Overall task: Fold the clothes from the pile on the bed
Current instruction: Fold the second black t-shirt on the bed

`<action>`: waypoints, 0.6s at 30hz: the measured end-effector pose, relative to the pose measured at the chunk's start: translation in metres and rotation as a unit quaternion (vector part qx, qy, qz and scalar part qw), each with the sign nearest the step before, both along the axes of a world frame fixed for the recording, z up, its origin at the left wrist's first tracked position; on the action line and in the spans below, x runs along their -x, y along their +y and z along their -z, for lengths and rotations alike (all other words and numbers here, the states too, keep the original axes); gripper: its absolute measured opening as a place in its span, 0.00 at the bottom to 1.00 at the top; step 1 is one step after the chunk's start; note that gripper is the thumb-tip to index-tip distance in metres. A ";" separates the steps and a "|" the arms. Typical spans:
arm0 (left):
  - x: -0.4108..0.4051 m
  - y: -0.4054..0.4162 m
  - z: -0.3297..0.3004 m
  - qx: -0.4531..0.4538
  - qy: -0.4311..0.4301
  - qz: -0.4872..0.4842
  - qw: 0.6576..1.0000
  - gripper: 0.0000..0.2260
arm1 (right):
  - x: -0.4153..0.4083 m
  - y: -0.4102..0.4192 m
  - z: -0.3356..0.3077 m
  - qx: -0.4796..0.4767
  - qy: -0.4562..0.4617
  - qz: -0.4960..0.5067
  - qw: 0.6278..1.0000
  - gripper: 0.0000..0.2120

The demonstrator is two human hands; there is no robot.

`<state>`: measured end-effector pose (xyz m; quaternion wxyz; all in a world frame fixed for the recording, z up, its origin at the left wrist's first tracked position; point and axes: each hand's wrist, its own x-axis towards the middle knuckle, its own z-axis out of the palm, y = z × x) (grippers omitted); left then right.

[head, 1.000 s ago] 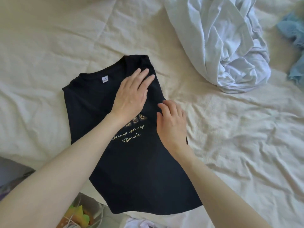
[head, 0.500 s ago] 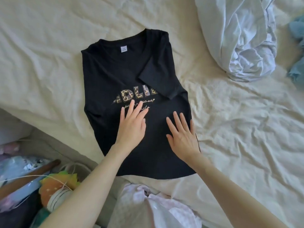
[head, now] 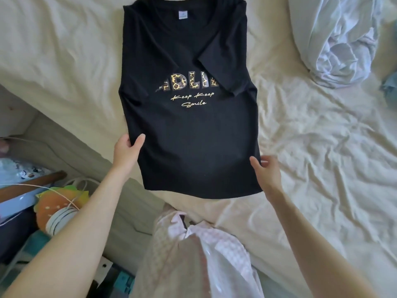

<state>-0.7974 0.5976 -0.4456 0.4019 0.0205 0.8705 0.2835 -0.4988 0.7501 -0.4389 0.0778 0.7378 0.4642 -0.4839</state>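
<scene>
A black T-shirt (head: 193,136) with gold lettering lies flat on the cream bed sheet (head: 322,147), both sleeves folded inward over the front. My left hand (head: 125,150) pinches the shirt's lower left edge, thumb on top of the cloth. On the lower right edge my right hand (head: 265,173) grips the cloth, thumb on the black fabric and fingers behind it. A crumpled white garment (head: 335,39) is heaped at the upper right of the bed.
A pale blue cloth (head: 390,82) peeks in at the right edge. A pink checked garment (head: 206,254) hangs close below the camera. Left of the bed edge lie a burger-shaped toy (head: 58,203), cables and clutter on the floor.
My hands have slid from resting flat on the shirt's middle down to its lower side edges and taken hold of them. The view has shifted, so the shirt sits higher in frame.
</scene>
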 end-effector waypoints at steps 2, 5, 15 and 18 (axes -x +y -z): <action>-0.015 -0.017 -0.002 -0.005 -0.056 -0.001 0.998 0.08 | -0.007 0.000 0.000 0.043 0.025 -0.011 0.999 0.09; -0.039 -0.050 -0.009 0.005 -0.121 -0.024 0.992 0.07 | -0.022 -0.006 -0.004 0.097 0.038 0.006 0.995 0.04; -0.065 -0.102 -0.044 0.010 -0.213 -0.228 0.950 0.11 | -0.054 -0.015 -0.027 0.200 0.130 0.223 0.945 0.06; -0.061 -0.098 -0.056 -0.030 -0.251 -0.284 0.925 0.07 | -0.054 -0.012 -0.036 0.203 0.169 0.291 0.920 0.05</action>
